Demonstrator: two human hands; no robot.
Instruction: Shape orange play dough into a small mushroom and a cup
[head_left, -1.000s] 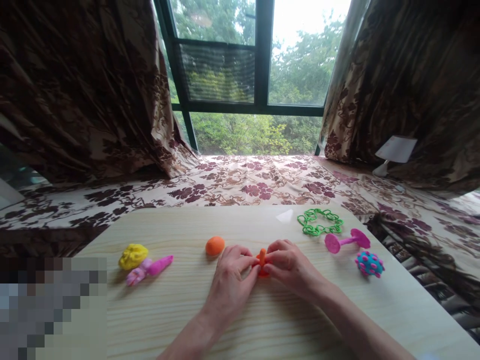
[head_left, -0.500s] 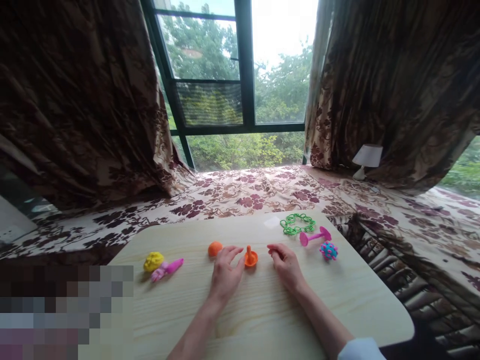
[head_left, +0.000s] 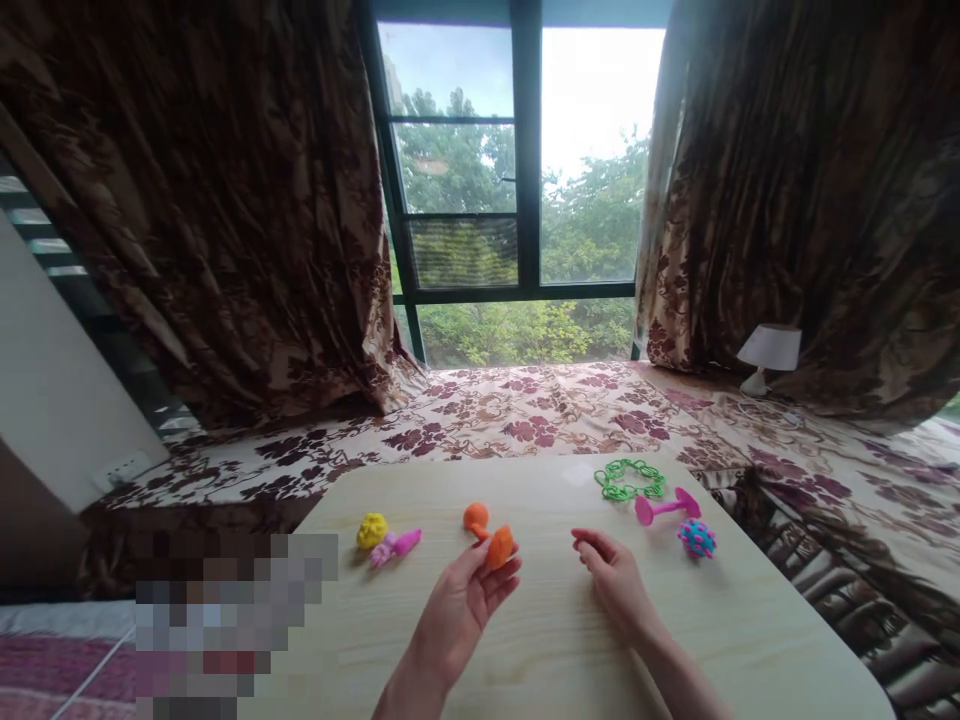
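My left hand (head_left: 469, 600) is raised over the table and holds an orange clay piece (head_left: 500, 547) between thumb and fingers. This piece is a shallow dish with a stalk, tipped on its side, its stalk pointing left. An orange clay ball (head_left: 475, 516) lies just behind the stalk; whether the two touch, I cannot tell. My right hand (head_left: 619, 580) is low over the table to the right, fingers curled with the thumb close to them. Nothing shows in it.
Yellow lump (head_left: 371, 531) and pink clay figure (head_left: 395, 547) lie left. On the right are a green ring chain (head_left: 630, 480), a pink bar with disc ends (head_left: 666, 508) and a blue ball with pink knobs (head_left: 697, 539). Behind the table (head_left: 547, 660) stands a lamp (head_left: 770, 347).
My left hand has taken hold of the orange dish with the stalk, lifted it and tipped it sideways. The view has shifted; my right hand keeps much the same pose.
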